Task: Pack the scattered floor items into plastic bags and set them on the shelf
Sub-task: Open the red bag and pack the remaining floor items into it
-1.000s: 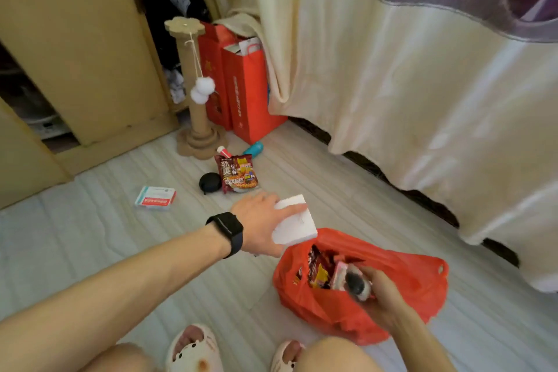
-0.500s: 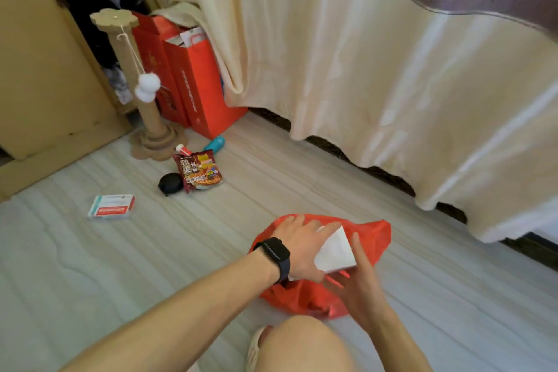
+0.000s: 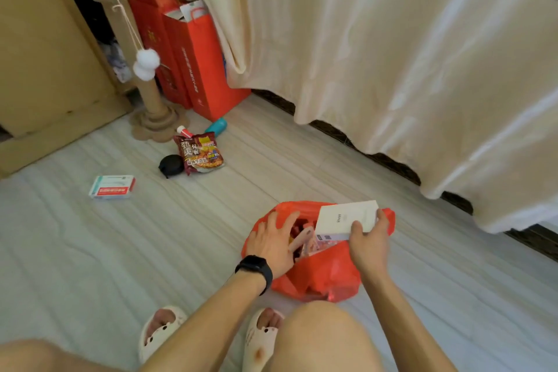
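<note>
Presently: packing step in hand. Near, red plastic bag (image 3: 320, 278) sits on floor (image 3: 151, 251); left hand (image 3: 271, 244) has fingers spread, pressing its mouth open. Right hand (image 3: 367, 240) fingers pinch white box (image 3: 347, 217) just over the opening, not yet inside. Next, in my judgement: lower box in, release. Far left, unpacked: medicine box (image 3: 112, 187), black disc (image 3: 171, 164), noodle pkt (image 3: 200, 153).
</note>
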The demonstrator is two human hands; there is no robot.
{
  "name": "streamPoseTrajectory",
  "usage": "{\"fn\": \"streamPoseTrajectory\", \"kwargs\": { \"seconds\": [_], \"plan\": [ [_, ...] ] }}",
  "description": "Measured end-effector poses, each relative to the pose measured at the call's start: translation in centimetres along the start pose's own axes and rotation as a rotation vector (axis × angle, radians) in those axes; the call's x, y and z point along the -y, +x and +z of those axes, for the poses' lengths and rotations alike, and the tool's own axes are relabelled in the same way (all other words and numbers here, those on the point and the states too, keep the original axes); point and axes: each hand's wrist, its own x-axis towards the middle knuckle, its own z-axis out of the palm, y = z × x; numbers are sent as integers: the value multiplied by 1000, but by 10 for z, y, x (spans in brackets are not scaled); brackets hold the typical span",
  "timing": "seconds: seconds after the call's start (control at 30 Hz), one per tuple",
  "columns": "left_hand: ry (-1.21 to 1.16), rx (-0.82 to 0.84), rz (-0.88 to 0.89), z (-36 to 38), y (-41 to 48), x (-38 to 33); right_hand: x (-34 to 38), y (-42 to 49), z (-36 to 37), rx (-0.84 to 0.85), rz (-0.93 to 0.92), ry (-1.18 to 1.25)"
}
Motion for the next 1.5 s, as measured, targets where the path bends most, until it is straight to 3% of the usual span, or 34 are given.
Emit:
{"fn": "streamPoseTrajectory", "kwargs": {
  "seconds": [0.07,0.17,0.23,0.33,0.47,0.63,0.77,0.93,1.1,1.27,1.5],
  "plan": [
    [-60,41,-5,-10,3,2,-2,3,13,199,-30,-148],
    [-33,77,-20,-33,6,14,-25,6,22,474,-124,-826],
    [1,15,21,-50,7,21,-40,8,15,521,-172,-1185],
    [43,-65,43,-78,10,30,-43,12,-11,481,-244,-1382],
    [147,-84,77,-102,9,33,-37,13,-48,341,-415,-1349],
    [583,201,148,-77,-15,40,-56,-7,-71,521,-196,-1410],
    [623,367,113,-54,-32,41,-61,-19,-67,547,-202,-1391],
    [313,251,145,-79,-23,34,-17,-30,-51,379,-545,-1105],
    [457,110,138,-133,-11,48,37,-43,-13,332,-772,-835],
    [521,-14,68,-200,-13,103,100,-55,32,403,-844,-627],
    [392,76,-267,-189,-39,218,144,-63,119,579,-902,-627]
  ]
}}
